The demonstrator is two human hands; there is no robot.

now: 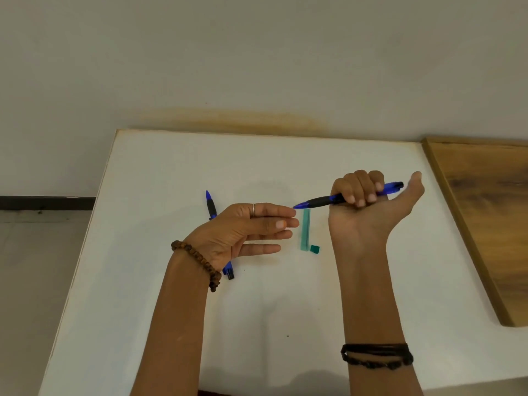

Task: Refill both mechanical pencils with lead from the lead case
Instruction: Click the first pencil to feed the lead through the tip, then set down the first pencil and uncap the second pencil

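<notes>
White tabletop (171, 310) against a pale wall, wooden board (485, 224) at right | right hand (368, 207) curls round a blue mechanical pencil (323, 201), tip aimed left | left hand (245, 232) hovers, fingers straight, holding nothing | second blue pencil (211, 205) lies partly under it | green lead case (305, 230) between the hands, cap (314, 249) just beside.

White surface (177, 324) under both hands, reaching past them to wall. Wooden board (491, 224) right of right hand (368, 212), touching surface edge, grain dark-streaked. Grey-white wall (257, 52) beyond hands, yellowish stain (237, 118) along it just above surface's far edge. Dark skirting strip (45, 202) far left of left hand (243, 232), grey floor (31, 281) below it.
</notes>
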